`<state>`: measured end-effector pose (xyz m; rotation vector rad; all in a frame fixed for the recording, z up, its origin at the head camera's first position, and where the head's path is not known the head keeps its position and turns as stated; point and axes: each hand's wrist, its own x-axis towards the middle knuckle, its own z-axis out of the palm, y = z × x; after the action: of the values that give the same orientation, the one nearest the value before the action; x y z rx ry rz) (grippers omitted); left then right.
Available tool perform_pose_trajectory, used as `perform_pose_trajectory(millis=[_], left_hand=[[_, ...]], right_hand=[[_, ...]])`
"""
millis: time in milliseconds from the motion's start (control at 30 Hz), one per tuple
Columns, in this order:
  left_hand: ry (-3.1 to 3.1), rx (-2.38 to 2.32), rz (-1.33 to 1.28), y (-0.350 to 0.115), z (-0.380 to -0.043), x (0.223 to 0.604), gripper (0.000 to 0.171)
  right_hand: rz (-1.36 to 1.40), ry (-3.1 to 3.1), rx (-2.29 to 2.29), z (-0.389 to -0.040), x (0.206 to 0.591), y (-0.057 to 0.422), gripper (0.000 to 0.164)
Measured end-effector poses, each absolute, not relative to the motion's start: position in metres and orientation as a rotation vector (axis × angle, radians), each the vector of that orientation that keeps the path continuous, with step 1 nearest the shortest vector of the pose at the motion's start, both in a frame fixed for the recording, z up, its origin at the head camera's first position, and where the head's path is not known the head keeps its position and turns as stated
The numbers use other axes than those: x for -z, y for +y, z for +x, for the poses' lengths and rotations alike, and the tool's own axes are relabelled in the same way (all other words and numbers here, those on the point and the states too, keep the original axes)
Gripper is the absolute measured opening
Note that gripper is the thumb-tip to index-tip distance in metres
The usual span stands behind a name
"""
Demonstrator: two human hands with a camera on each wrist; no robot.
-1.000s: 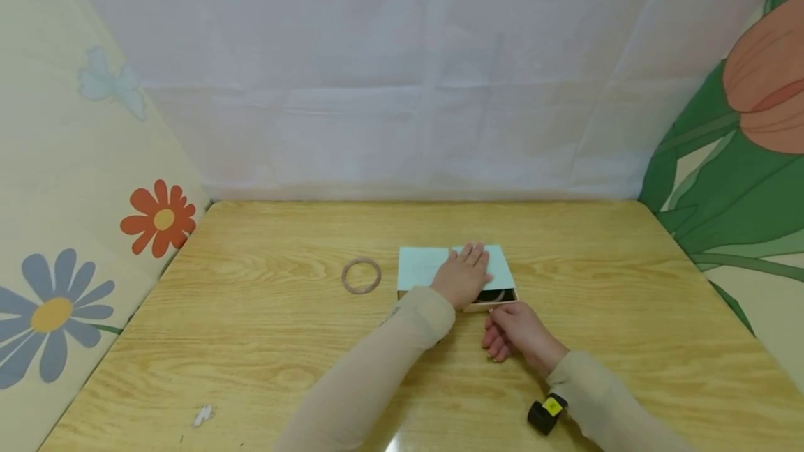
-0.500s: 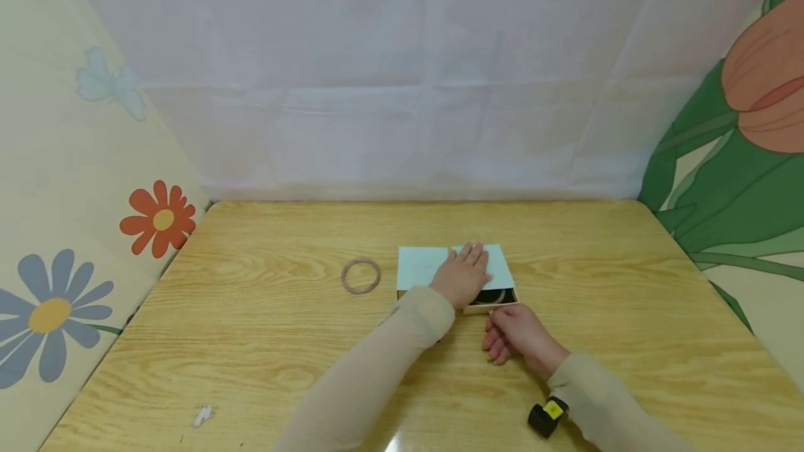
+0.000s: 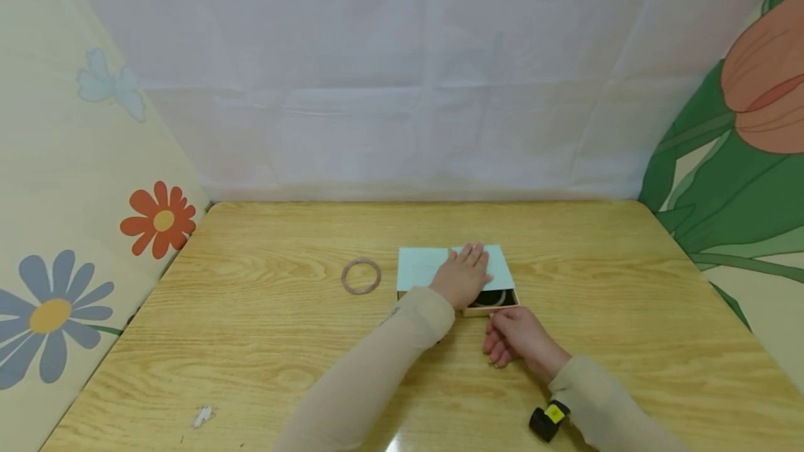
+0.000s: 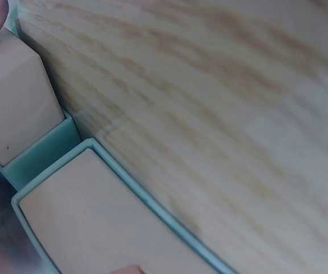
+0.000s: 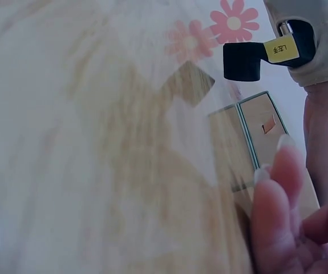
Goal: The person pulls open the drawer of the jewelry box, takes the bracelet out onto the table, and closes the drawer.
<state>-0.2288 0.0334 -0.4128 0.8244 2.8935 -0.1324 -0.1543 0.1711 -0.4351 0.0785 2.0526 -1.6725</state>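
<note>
Two light-blue drawer boxes stand side by side, the left box (image 3: 416,267) and the right box (image 3: 502,272). My left hand (image 3: 463,276) rests flat on top of the right one, fingers spread. From that box a peach drawer (image 4: 15,91) sticks partly out, with part of a bangle (image 3: 501,296) showing on its black lining. At the drawer's front my right hand (image 3: 520,333) pinches a small pull tab between thumb and index finger, the other fingers curled. The left box's peach front (image 4: 95,211) sits within its blue rim, in the left wrist view.
Left of the boxes, a pinkish-brown bangle (image 3: 361,291) lies on the wood-grain table (image 3: 276,354). A small white patch (image 3: 202,416) marks the table's front left. A black wrist device (image 3: 545,423) with a yellow label hangs by the right sleeve.
The drawer has slid slightly further out toward me, and my right hand has moved back a little with it. My left hand stays in place on the box.
</note>
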Motion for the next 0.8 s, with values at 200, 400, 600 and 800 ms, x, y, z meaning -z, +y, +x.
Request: perform_pose_trajectory(millis=[200, 400, 600, 800], left_hand=[[2.893, 0.125, 0.825, 0.0333, -0.2282, 0.4115, 0.056], [2.891, 0.129, 0.819, 0.033, -0.2294, 0.4134, 0.056], [2.897, 0.148, 0.83, 0.0331, -0.2297, 0.415, 0.056], [2.908, 0.157, 0.836, 0.0325, -0.2272, 0.4117, 0.056]], right_hand=[[0.077, 2.074, 1.664, -0.1522, 0.4342, 0.1712, 0.029], [0.076, 2.073, 1.664, -0.152, 0.4346, 0.1713, 0.029], [0.07, 2.074, 1.664, -0.1509, 0.4361, 0.1712, 0.029], [0.057, 2.08, 1.664, -0.149, 0.4361, 0.1712, 0.029]])
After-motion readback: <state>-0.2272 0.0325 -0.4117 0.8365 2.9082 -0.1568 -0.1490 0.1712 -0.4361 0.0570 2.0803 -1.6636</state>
